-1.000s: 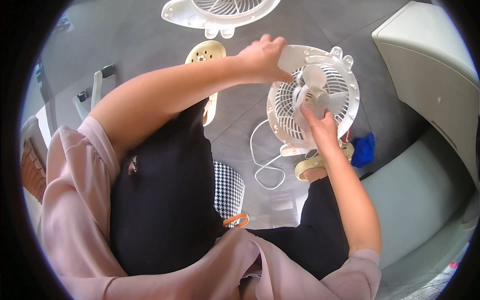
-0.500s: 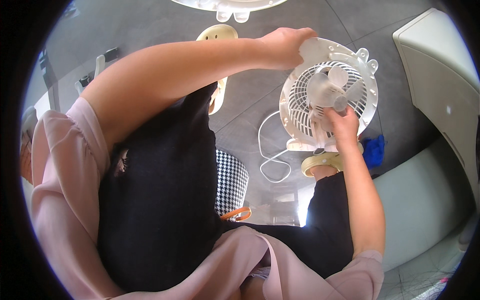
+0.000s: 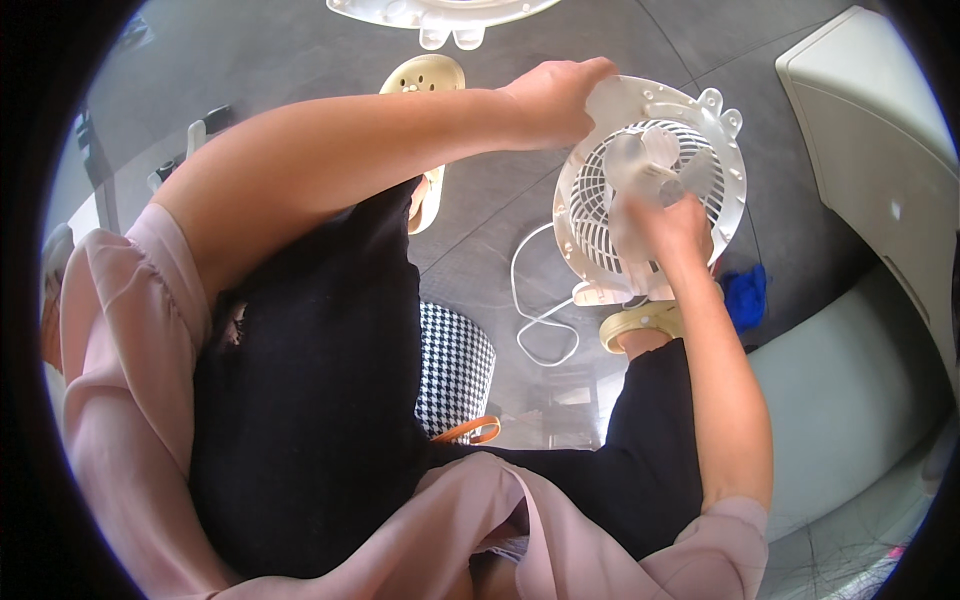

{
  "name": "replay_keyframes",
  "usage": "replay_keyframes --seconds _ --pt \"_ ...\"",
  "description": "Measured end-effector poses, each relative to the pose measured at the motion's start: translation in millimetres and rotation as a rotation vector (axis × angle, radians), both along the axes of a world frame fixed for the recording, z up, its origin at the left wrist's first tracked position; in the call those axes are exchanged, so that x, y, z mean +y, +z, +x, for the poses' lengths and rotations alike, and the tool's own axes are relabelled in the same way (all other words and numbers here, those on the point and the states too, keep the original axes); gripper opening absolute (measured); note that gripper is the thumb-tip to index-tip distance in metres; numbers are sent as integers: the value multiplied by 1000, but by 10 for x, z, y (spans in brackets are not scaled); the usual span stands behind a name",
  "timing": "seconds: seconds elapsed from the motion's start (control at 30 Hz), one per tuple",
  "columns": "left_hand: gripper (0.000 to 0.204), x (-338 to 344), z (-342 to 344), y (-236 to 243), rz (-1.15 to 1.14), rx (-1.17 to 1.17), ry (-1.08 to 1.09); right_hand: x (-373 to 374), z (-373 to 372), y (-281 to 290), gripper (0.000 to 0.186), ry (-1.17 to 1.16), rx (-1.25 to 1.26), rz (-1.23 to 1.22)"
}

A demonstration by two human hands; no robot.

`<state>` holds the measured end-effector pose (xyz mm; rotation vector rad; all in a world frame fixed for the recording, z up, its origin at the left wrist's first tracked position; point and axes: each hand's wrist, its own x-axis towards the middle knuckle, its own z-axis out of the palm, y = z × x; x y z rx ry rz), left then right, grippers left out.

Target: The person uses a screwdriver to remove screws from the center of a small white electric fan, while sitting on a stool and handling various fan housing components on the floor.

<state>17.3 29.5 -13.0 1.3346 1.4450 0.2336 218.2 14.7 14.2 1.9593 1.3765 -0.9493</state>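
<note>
A white electric fan (image 3: pixel 737 170) stands on the floor before me, its front off, so the blades show against the round rear grille (image 3: pixel 592 195). My left hand (image 3: pixel 555 105) grips the upper left of its rim, fingers wrapped over the edge. At the middle of the fan is my right hand (image 3: pixel 682 235), somewhat blurred, its fingers closed around the lower blade just under the hub (image 3: pixel 670 190). Pale translucent blades (image 3: pixel 626 165) spread above that hand. The right fingertips are partly hidden by blur.
A white ring-shaped part (image 3: pixel 450 12) with two small tabs lies at the top edge. A white cord (image 3: pixel 515 270) loops left of the fan. Around are a blue cloth (image 3: pixel 745 298), a cream cabinet (image 3: pixel 870 110), a houndstooth seat (image 3: pixel 455 365) and my yellow clogs (image 3: pixel 645 322).
My right hand has shifted slightly up and left, its fingers now nearer the hub. The left hand keeps its hold on the rim. The whole view has slid a little.
</note>
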Motion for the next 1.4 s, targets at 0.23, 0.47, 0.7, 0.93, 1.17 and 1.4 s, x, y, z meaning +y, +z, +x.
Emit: replay_keyframes --seconds 0.23,0.47,0.7,0.93,1.17,1.4 --pt "57 17 7 -25 20 -1 -20 -263 429 -409 57 -5 214 233" --pt "57 41 -47 -48 -34 -24 -6 -279 623 -396 38 -175 633 220" --pt "57 65 -65 -32 -11 -44 -28 -385 810 -382 35 -305 670 187" --pt "57 69 -62 18 -48 -56 -48 -319 710 -376 32 -300 684 199" --pt "57 46 -61 -12 -53 -48 -25 -336 551 -362 40 -18 540 265" --pt "58 39 -68 -63 -61 -15 -43 -235 441 -353 42 236 267 202"
